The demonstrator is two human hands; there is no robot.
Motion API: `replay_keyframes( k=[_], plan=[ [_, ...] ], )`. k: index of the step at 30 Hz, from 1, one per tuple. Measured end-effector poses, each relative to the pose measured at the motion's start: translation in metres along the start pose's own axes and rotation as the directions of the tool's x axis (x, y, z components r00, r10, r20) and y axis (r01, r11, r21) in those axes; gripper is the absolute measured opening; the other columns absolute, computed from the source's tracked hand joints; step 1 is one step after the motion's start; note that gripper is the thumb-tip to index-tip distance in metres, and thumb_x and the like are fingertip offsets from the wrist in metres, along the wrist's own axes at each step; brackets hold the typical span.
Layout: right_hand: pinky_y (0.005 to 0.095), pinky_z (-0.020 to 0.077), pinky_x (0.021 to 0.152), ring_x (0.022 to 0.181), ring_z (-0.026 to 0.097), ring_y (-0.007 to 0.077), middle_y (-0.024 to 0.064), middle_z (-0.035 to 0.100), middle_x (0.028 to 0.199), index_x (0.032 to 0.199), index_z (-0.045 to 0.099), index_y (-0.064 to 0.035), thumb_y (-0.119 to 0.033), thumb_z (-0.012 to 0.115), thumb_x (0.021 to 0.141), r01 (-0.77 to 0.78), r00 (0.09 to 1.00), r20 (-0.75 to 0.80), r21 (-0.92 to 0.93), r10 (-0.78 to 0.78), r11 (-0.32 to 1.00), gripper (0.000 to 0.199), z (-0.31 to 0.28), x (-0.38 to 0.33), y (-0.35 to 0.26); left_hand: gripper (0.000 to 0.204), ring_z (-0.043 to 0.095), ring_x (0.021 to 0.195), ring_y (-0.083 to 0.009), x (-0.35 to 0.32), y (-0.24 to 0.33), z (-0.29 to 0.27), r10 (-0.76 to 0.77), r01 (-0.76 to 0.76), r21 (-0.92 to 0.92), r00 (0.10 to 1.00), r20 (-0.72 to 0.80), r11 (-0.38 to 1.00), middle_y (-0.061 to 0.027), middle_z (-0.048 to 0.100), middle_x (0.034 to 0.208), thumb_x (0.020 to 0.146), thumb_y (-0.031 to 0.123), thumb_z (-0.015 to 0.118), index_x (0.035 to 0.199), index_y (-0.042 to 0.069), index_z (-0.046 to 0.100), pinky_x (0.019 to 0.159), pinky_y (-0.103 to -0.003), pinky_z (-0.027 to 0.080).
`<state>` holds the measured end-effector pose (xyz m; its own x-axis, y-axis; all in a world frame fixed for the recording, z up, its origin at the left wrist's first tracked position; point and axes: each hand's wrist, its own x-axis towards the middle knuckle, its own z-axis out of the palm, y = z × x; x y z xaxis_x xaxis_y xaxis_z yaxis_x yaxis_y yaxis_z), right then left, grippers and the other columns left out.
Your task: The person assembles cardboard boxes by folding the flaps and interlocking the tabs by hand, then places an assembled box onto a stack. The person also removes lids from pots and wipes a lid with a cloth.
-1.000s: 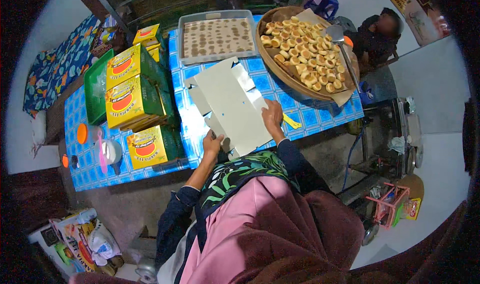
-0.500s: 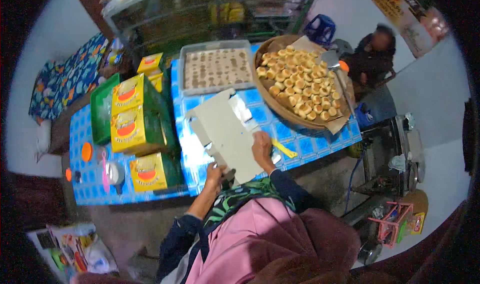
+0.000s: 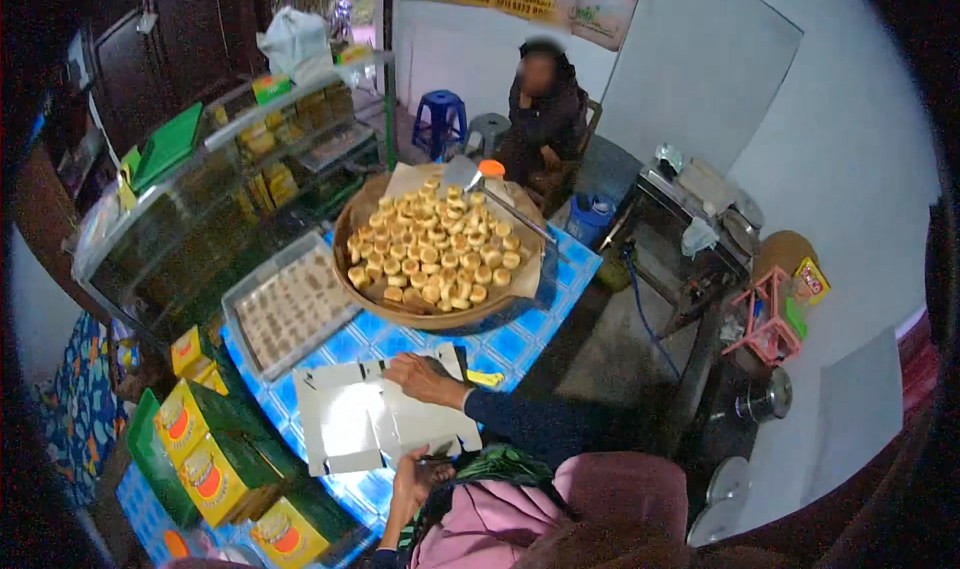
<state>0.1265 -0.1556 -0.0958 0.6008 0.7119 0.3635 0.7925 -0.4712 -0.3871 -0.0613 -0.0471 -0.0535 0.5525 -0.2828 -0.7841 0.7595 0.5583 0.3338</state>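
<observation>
A flat, unfolded cardboard box blank (image 3: 322,421) lies pale side up on the table, with notched flaps and a bright glare on its middle. My right hand (image 3: 428,382) reaches over it from the right, its fingers bent closed on the far edge by a fold. At the near edge, my left hand (image 3: 412,481) pinches the cardboard by a near flap; its fingertips are partly hidden. Just right of the blank is a slim yellow object (image 3: 486,379), too small to name. Beyond the blank stands a round woven tray (image 3: 420,319) of small golden-brown baked buns (image 3: 440,244).
A lined shallow tray (image 3: 290,309) sits beyond the blank on the blue checked tablecloth (image 3: 560,289). Yellow and green boxes (image 3: 205,474) stack at left. A long-handled metal spatula (image 3: 510,209) rests on the woven tray. A seated person (image 3: 545,109) is past the table.
My view has swung to the right, bringing the seated person nearer the middle. My right hand has shifted from the blank's right edge to its far edge, and the blank appears turned.
</observation>
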Motion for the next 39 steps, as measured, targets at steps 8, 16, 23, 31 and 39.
replay_keyframes(
  k=[8, 16, 23, 31, 39],
  plan=[
    [0.0485, 0.0333, 0.093, 0.116, 0.038, 0.0406, 0.0277, 0.043, 0.124, 0.097, 0.062, -0.0005, -0.006, 0.054, 0.074, -0.180, 0.983, -0.021, -0.257, 0.181, 0.949, 0.025, -0.027, -0.064, -0.033, 0.039, 0.062, 0.068, -0.0250, 0.065, -0.028, -0.045, -0.034, 0.043, -0.251, 0.999, 0.041, 0.967, -0.0123, 0.059, 0.071, 0.089, 0.041, 0.057, 0.081, 0.003, 0.056, 0.066, -0.037, 0.054],
    [0.0549, 0.0329, 0.094, 0.116, 0.042, 0.0415, 0.0239, 0.045, 0.128, 0.108, 0.061, -0.0040, -0.016, 0.065, 0.072, -0.407, 0.901, -0.205, -0.093, 0.383, 0.909, 0.038, -0.044, -0.082, -0.047, 0.024, 0.061, 0.059, -0.0237, 0.097, -0.016, -0.081, -0.126, 0.166, -0.246, 0.977, 0.170, 0.955, -0.0085, 0.062, 0.067, 0.088, 0.026, 0.063, 0.085, 0.003, 0.058, 0.054, -0.035, 0.052],
    [0.0337, 0.0467, 0.083, 0.089, 0.061, 0.0226, 0.0113, 0.065, 0.101, 0.131, 0.043, 0.0036, -0.010, 0.076, 0.068, -0.708, 0.380, 0.227, 0.695, 0.897, 0.124, 0.072, -0.062, -0.134, 0.024, 0.023, 0.066, 0.071, -0.0231, 0.044, -0.005, 0.012, -0.201, 0.253, -0.304, 0.960, 0.194, 0.918, -0.0134, 0.067, 0.084, 0.092, 0.019, 0.056, 0.097, -0.004, 0.058, 0.063, -0.034, 0.056],
    [0.0297, 0.0403, 0.092, 0.106, 0.053, 0.0175, 0.0043, 0.060, 0.113, 0.117, 0.056, -0.0025, 0.002, 0.070, 0.068, -0.604, 0.679, 0.243, 0.722, 0.693, 0.338, 0.051, -0.060, -0.129, 0.058, 0.042, 0.068, 0.083, -0.0268, 0.021, 0.016, 0.055, -0.326, 0.374, -0.018, 0.828, 0.456, 0.927, -0.0208, 0.067, 0.099, 0.099, 0.032, 0.040, 0.105, -0.005, 0.060, 0.073, -0.036, 0.056],
    [0.0307, 0.0397, 0.096, 0.112, 0.052, 0.0189, 0.0116, 0.056, 0.119, 0.125, 0.046, 0.0008, 0.008, 0.062, 0.069, -0.535, 0.753, 0.255, 0.774, 0.607, 0.338, 0.059, -0.053, -0.113, 0.021, 0.043, 0.063, 0.069, -0.0211, 0.038, 0.089, 0.029, 0.415, -0.420, -0.007, 0.898, -0.146, 0.907, -0.0123, 0.062, 0.077, 0.086, 0.037, 0.064, 0.106, 0.000, 0.053, 0.059, -0.032, 0.054]
  ],
)
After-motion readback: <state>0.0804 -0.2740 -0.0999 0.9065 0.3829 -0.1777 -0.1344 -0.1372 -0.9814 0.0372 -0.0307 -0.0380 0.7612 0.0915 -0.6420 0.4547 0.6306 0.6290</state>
